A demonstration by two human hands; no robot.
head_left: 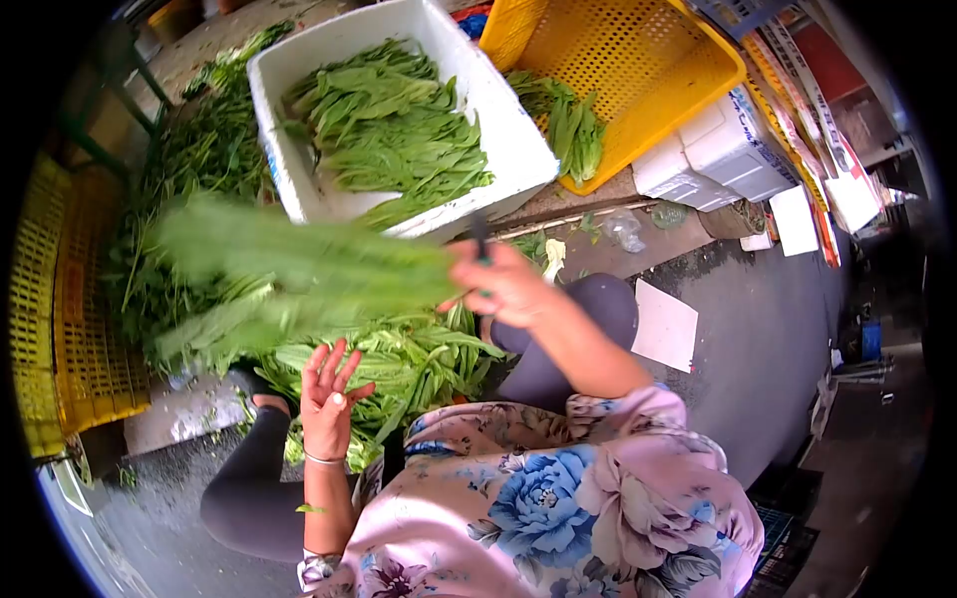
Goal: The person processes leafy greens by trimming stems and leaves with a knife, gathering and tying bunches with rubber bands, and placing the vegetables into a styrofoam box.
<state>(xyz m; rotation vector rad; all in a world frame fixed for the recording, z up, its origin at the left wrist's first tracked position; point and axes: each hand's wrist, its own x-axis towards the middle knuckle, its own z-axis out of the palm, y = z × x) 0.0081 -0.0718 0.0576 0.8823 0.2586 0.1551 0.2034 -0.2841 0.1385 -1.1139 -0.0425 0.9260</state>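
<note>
My right hand is closed round the base of a bunch of leafy greens, whose long leaves stretch to the left, smeared by motion. A narrow dark object, perhaps a knife blade, sticks up from the same hand. Below the bunch, my left hand is raised with its fingers apart and nothing in it. Loose greens lie heaped between my legs, close to both hands. Just beyond the held bunch stands a white foam box with trimmed greens laid inside.
A yellow crate tilts at the back right, with greens beside its near corner. More yellow crates stand at the left by a large leafy pile. White boxes and a white sheet are at the right.
</note>
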